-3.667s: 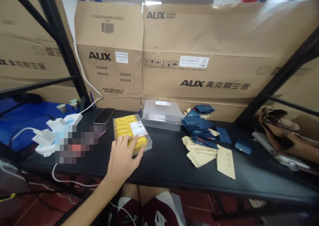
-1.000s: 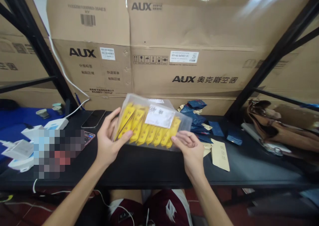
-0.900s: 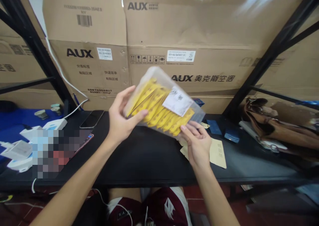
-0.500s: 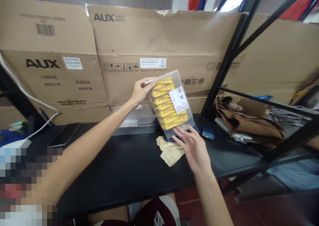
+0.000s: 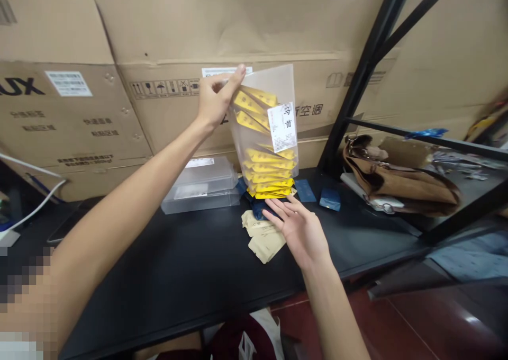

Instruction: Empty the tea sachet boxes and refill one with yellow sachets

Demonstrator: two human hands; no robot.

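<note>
Behind the clear box [image 5: 264, 132], dark blue packets [image 5: 257, 207] lay mostly hidden. Left of it, a pixel blur covered the left forearm's near end [image 5: 24, 302], and the brown bag's [image 5: 397, 180] contents stayed unclear.

Large AUX cardboard boxes [image 5: 246, 26] are standing behind a black table [image 5: 190, 264]; a black metal rack [image 5: 371, 63] is rising at right over reddish floor [image 5: 416, 328].

Left hand [image 5: 212, 98] pinching clear box [image 5: 264, 132] of yellow sachets upright, right hand [image 5: 297, 230] flat beneath
</note>
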